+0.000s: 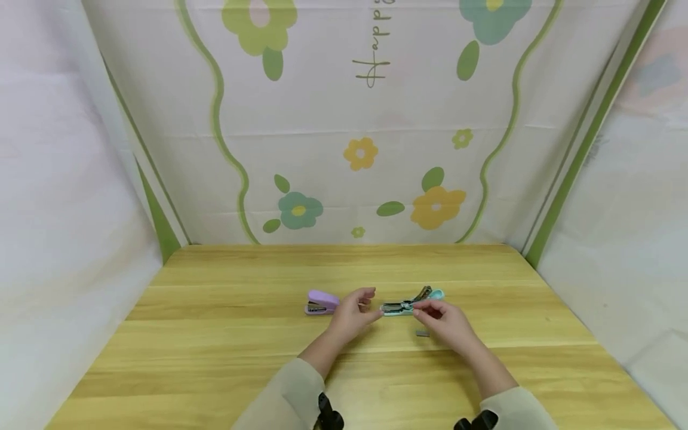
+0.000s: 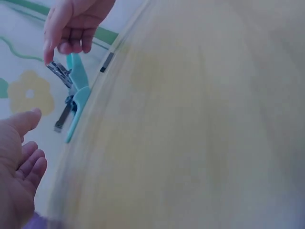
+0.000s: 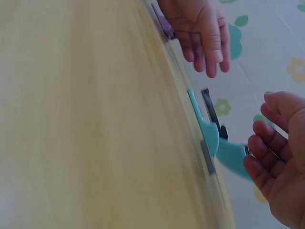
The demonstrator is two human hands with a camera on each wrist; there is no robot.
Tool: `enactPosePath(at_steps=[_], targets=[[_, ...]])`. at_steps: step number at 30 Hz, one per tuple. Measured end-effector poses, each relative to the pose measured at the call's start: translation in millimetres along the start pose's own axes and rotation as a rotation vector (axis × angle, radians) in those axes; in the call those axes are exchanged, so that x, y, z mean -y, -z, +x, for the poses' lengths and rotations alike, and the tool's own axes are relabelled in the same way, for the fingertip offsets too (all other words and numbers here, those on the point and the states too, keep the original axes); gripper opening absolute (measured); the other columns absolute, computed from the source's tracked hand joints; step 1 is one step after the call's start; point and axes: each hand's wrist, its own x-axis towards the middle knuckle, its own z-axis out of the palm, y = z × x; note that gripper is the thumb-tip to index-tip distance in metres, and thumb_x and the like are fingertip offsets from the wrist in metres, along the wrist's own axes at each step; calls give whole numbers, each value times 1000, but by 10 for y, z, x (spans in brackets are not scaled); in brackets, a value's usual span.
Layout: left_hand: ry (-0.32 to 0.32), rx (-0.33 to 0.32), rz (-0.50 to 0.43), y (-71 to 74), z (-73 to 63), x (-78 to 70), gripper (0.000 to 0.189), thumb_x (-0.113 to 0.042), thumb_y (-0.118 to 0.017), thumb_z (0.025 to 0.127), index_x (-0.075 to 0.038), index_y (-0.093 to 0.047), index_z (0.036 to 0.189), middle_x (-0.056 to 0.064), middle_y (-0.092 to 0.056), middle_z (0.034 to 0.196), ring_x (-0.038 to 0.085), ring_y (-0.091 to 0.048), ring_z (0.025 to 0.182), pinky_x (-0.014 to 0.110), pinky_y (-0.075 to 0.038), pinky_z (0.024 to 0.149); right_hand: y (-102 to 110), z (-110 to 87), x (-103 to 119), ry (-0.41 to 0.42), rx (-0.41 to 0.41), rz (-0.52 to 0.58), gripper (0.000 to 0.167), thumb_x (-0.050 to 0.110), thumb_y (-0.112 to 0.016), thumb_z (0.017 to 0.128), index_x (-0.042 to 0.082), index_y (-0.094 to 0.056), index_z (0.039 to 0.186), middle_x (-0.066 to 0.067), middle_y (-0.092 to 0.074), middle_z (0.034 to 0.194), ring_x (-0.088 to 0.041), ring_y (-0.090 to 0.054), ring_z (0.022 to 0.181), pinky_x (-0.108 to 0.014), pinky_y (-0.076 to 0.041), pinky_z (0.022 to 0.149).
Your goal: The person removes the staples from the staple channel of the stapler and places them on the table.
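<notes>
A teal stapler (image 1: pixel 398 309) lies opened out on the wooden table, its dark metal magazine (image 2: pixel 59 71) raised apart from the base. My right hand (image 1: pixel 448 323) is over its middle, thumb and index tips close together, the other fingers loosely curled. Whether something small sits between those tips, I cannot tell. My left hand (image 1: pixel 348 313) is at the stapler's left end, fingers relaxed and thumb toward the base tip; nothing shows in its grasp. A small grey staple strip (image 1: pixel 423 333) lies in front of the stapler, near the right hand.
Just left of the left hand stands a purple stapler (image 1: pixel 322 301), partly covered by that hand. The wooden table (image 1: pixel 242 358) ends at a flower-print cloth (image 1: pixel 322 119) behind, with pale cloth walls on both sides.
</notes>
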Motion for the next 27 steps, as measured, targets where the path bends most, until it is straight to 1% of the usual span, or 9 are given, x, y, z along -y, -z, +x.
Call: enactPosePath(at_steps=[3, 6, 10, 12, 15, 17, 20, 23, 27], targets=[[-30, 6, -16, 166, -89, -108, 53, -17, -76, 86, -4, -57, 133, 17, -62, 130, 32, -59, 116, 40, -52, 94, -83, 68, 124, 52, 21, 18, 26, 28, -70, 92, 8, -72, 107, -5, -71, 99, -7, -58, 80, -21, -50, 68], [-76, -32, 1, 353, -185, -163, 48, -17, -77, 85, -5, -62, 129, 16, -65, 125, 35, -59, 111, 32, -53, 87, -180, 136, 233, 92, 55, 23, 27, 26, -69, 92, 5, -71, 109, -6, -71, 100, -8, -59, 80, -21, -50, 68], [-138, -138, -3, 601, -286, -117, 44, -11, -78, 83, -5, -65, 125, 14, -68, 116, 31, -61, 99, 21, -52, 76, -317, 217, 369, 104, 100, 39, 31, 28, -68, 93, 5, -70, 114, -4, -72, 103, -10, -61, 86, -21, -51, 72], [-148, -210, -16, 724, -325, -69, 45, -7, -77, 82, -5, -64, 126, 14, -68, 114, 26, -61, 96, 21, -52, 76, -386, 252, 441, 104, 123, 52, 33, 28, -67, 93, 5, -68, 116, -4, -71, 105, -11, -61, 90, -22, -52, 75], [-110, -304, -10, 906, -371, 0, 50, -4, -77, 82, -5, -62, 129, 12, -68, 115, 24, -60, 97, 23, -50, 80, -490, 296, 548, 116, 143, 47, 32, 26, -67, 94, 5, -67, 119, -5, -70, 109, -14, -62, 95, -25, -52, 82], [-68, -333, -2, 1030, -402, 43, 53, -3, -77, 81, -4, -60, 131, 15, -67, 118, 27, -59, 101, 30, -49, 86, -559, 328, 611, 130, 143, 31, 32, 24, -67, 94, 6, -67, 120, -7, -69, 113, -15, -62, 99, -29, -53, 86], [-3, -319, 22, 1174, -446, 141, 57, -7, -77, 82, -3, -56, 135, 18, -65, 124, 32, -56, 111, 43, -46, 99, -660, 379, 685, 157, 139, 18, 31, 21, -67, 94, 6, -67, 120, -11, -67, 117, -19, -62, 103, -36, -53, 90], [32, -291, 66, 1240, -484, 282, 59, -10, -77, 83, -1, -54, 137, 19, -64, 126, 34, -55, 118, 53, -40, 108, -752, 422, 750, 174, 153, 25, 31, 21, -66, 94, 6, -66, 121, -13, -66, 120, -22, -61, 107, -41, -53, 93], [60, -237, 111, 1247, -501, 456, 57, -10, -78, 82, 0, -57, 134, 17, -67, 124, 34, -59, 119, 52, -42, 108, -871, 477, 839, 190, 189, -2, 33, 23, -66, 94, 7, -66, 123, -12, -65, 123, -24, -59, 111, -41, -53, 93]])
